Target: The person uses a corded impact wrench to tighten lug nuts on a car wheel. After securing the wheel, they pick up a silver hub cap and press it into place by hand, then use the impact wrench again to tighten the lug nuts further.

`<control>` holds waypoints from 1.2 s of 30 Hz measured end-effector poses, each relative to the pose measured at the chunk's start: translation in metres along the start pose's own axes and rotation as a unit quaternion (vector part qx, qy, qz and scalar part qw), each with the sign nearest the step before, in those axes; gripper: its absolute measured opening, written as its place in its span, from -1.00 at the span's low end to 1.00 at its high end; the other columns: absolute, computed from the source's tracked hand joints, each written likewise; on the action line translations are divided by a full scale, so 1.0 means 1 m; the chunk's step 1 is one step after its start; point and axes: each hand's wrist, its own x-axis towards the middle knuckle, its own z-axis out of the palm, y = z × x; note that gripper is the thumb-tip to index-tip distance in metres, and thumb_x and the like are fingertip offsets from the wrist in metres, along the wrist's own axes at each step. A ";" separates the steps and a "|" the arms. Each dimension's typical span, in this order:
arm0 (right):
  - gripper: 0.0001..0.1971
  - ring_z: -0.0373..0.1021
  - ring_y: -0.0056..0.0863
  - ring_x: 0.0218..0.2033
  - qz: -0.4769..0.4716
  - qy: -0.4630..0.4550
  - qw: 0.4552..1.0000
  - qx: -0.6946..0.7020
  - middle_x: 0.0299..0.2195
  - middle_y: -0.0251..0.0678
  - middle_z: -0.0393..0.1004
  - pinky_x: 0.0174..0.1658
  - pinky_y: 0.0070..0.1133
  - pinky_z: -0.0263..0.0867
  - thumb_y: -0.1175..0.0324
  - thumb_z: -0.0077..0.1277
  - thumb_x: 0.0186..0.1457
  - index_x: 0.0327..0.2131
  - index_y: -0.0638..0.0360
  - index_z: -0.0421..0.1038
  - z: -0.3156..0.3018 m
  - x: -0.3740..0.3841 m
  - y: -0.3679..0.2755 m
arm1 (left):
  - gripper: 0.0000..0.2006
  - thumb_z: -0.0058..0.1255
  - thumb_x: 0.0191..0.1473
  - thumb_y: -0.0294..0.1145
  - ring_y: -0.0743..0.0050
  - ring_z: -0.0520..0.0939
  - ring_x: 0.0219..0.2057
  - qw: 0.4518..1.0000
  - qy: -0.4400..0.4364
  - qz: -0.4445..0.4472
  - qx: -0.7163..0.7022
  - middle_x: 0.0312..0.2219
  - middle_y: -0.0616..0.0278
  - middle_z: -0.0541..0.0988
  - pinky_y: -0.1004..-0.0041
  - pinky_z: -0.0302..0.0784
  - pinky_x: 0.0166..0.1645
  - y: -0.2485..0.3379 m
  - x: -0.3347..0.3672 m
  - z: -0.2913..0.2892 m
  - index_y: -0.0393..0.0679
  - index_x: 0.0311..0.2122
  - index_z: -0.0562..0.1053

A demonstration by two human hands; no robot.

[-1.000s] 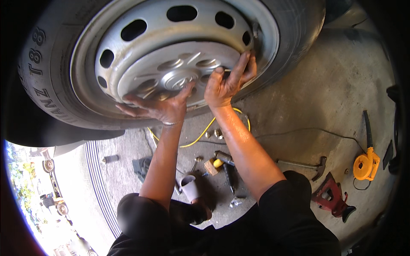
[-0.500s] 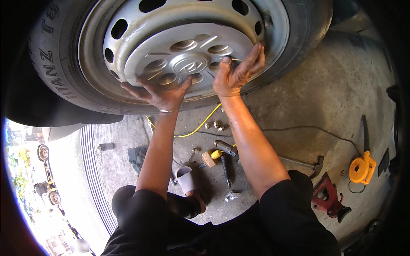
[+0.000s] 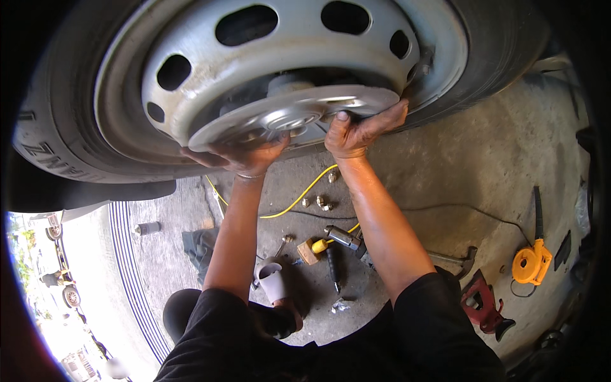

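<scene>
A round silver hubcap (image 3: 302,108) is between my hands, tilted in front of the steel wheel (image 3: 197,86). A dark gap behind its upper edge exposes part of the hub (image 3: 289,84). My left hand (image 3: 247,156) grips its lower left edge, thumb on the front face and fingers partly behind. On the right side, my right hand (image 3: 364,132) holds the rim with the thumb at the front and fingers stretched along the edge. The black tyre (image 3: 70,83) surrounds the wheel.
Several lug nuts (image 3: 321,202) lie on the concrete beneath the wheel, near a yellow hose (image 3: 300,196). Closer are an impact wrench (image 3: 342,237), a wooden block (image 3: 307,252) and my sandal (image 3: 272,283). At right are a red jack stand (image 3: 484,305) and a yellow blower (image 3: 531,262).
The hubcap has tilted from nearly facing me to a steep angle, its upper edge now apart from the wheel. Both hands have stayed on it. The view has shifted closer to the wheel.
</scene>
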 end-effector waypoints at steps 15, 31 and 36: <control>0.08 -0.14 -0.14 0.24 0.041 -0.061 0.995 0.069 0.15 0.01 -0.13 0.32 -0.18 -0.16 -0.08 0.19 0.01 0.31 0.38 -0.28 -0.011 0.008 0.002 | 0.33 0.29 -0.32 0.34 -0.42 -0.32 0.35 0.989 0.023 0.008 -0.145 0.30 -0.28 -0.38 -0.14 0.20 0.30 0.008 0.012 0.005 0.10 0.42 -0.30; 0.44 -0.54 0.41 0.30 0.157 -0.178 0.971 0.016 0.22 0.53 -0.55 0.28 0.14 -0.32 -0.07 0.43 -0.23 0.27 0.49 -0.61 -0.029 0.032 -0.080 | 0.33 0.43 -0.28 0.20 -0.58 -0.39 0.35 0.974 -0.105 -0.138 -0.145 0.32 -0.39 -0.50 -0.35 -0.11 0.29 0.021 0.012 -0.034 0.25 0.43 -0.32; 0.51 -0.55 0.45 0.28 0.196 -0.210 0.957 -0.045 0.21 0.57 -0.64 0.24 0.19 -0.34 -0.15 0.43 -0.27 0.28 0.42 -0.68 -0.036 0.038 -0.094 | 0.33 0.40 -0.26 0.22 -0.61 -0.39 0.34 0.970 -0.128 -0.148 -0.145 0.31 -0.47 -0.46 -0.37 -0.16 0.29 0.019 0.015 -0.039 0.23 0.43 -0.34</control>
